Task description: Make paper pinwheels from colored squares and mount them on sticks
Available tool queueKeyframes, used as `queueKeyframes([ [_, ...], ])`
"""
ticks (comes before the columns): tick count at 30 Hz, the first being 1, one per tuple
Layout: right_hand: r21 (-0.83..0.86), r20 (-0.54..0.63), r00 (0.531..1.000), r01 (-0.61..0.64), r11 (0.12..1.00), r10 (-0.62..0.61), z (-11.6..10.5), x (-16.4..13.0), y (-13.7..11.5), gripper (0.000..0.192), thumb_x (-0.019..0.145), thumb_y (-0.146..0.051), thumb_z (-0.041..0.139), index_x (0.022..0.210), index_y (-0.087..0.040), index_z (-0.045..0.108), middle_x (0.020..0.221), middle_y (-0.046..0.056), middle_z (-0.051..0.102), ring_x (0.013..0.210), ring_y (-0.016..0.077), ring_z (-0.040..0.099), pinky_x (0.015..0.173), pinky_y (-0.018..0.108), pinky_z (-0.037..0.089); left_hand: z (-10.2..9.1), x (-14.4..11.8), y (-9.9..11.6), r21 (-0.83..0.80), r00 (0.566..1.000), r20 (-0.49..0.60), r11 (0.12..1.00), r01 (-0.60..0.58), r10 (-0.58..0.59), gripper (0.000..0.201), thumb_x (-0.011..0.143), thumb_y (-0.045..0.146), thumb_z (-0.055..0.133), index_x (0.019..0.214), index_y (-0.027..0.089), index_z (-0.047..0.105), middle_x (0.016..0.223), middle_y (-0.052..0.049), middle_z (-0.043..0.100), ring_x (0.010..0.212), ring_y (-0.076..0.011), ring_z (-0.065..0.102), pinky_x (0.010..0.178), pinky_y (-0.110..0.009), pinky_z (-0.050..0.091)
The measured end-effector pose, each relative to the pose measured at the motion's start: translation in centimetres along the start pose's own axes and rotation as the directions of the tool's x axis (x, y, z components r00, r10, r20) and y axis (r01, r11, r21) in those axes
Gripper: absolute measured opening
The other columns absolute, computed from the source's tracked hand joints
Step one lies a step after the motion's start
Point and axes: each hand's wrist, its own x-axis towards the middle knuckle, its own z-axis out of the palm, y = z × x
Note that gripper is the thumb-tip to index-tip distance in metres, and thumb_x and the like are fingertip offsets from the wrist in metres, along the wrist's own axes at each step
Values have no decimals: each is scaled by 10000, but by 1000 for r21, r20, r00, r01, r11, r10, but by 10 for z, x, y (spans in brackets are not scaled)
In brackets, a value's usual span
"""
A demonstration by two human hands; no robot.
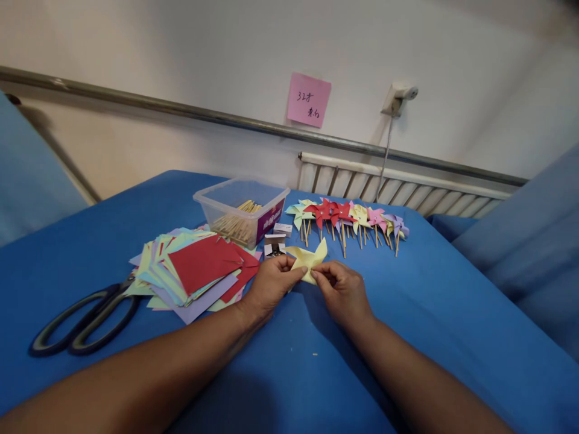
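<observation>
Your left hand point(270, 282) and right hand point(342, 290) meet over the blue table point(452, 337), both pinched on a pale yellow paper pinwheel point(308, 259) that sits just above the cloth, near the middle of the table. Your left thumb and fingers are closed on its left edge, and your right fingertips are closed on its lower right corner, so the paper is held between the two hands with its points fanned upward. Just left of your left hand lies a loose stack of coloured paper squares point(194, 271), red ones on top, and black-handled scissors point(85, 322) lie farther left, partly tucked under the stack. Behind the hands stands a clear plastic box point(239, 208) with wooden sticks inside, and to its right a row of finished pinwheels point(348, 218) on sticks lies along the table's far edge.
</observation>
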Motion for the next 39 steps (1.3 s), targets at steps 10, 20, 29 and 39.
queueKeyframes([
  [10,0,-20,1000,0,1000,0,2,0,3,102,813,-219,578,803,-208,679,760,16,688,692,161,635,643,259,472,-1,2,-2,32,1000,22,999,13,-14,197,635,294,696,671,141,576,557,60,513,482,-59,398,468,-199,286],
  [20,119,-8,993,-113,986,115,4,0,4,80,797,-269,605,777,-202,645,694,-5,676,599,142,616,593,251,462,1,-2,0,23,1000,22,1000,-7,6,170,643,277,696,678,145,595,564,54,533,480,-59,405,467,-197,298],
  [29,6,-15,1000,-13,1000,13,0,0,-1,100,800,-246,596,716,-195,618,652,-13,616,570,123,548,574,243,419,2,-2,-1,57,998,-3,996,-62,62,164,651,278,704,669,152,601,566,53,549,482,-62,410,473,-195,314],
  [39,46,-25,999,-24,999,25,1,0,-2,110,804,-256,599,718,-193,625,653,-11,619,563,120,549,572,240,423,1,0,-3,101,992,-1,987,-127,127,181,633,293,704,660,149,598,611,35,564,562,-93,473,533,-212,372],
])
